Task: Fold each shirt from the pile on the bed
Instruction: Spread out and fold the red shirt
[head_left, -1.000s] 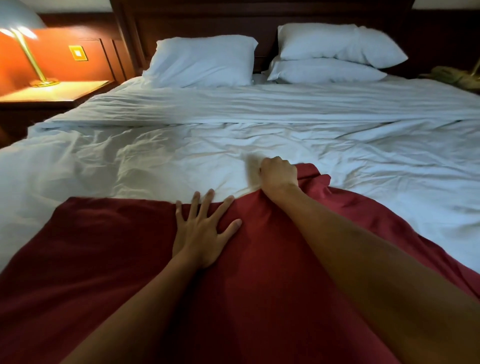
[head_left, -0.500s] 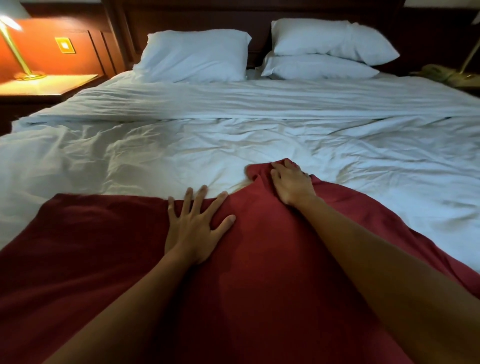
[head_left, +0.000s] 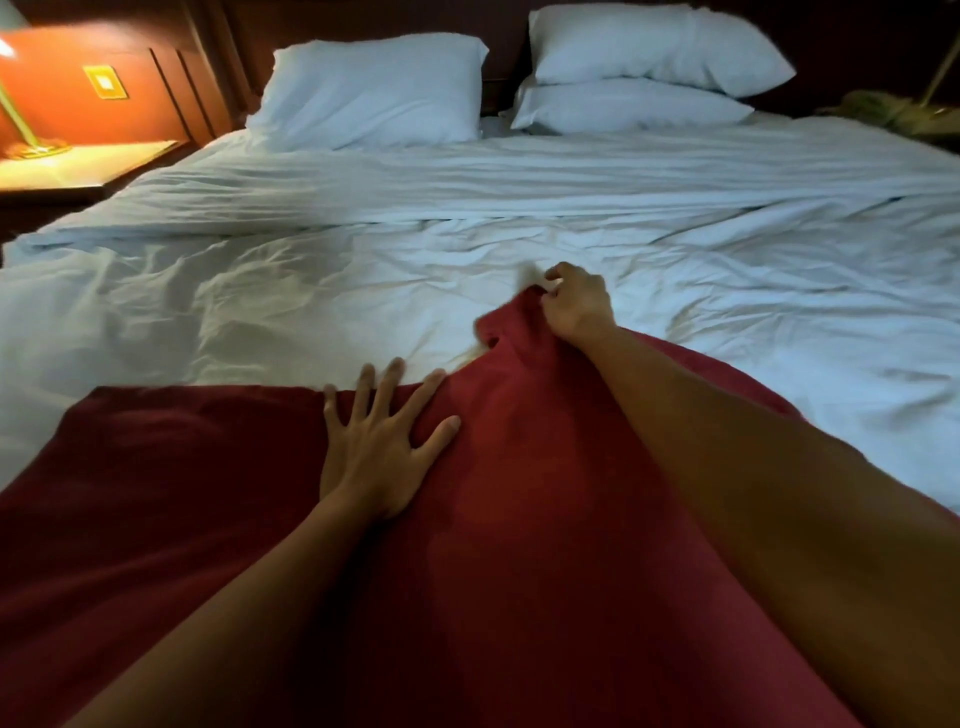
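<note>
A dark red shirt (head_left: 208, 519) lies spread over the near part of the bed (head_left: 260, 306), covering the lower frame. My left hand (head_left: 379, 447) presses flat on it near its far edge, fingers splayed. My right hand (head_left: 576, 304) grips a raised fold of the red cloth at its far edge, lifted a little off the white sheet. My right forearm crosses the shirt's right side and hides part of it.
Wrinkled white sheets cover the bed beyond the shirt. Three white pillows (head_left: 374, 88) lean against the dark headboard. A lit nightstand (head_left: 78, 166) with a lamp stands at the far left. Something yellowish (head_left: 893, 109) lies at the far right.
My right hand has pulled the red cloth's far edge up and farther away from me. The left hand has stayed flat on the shirt.
</note>
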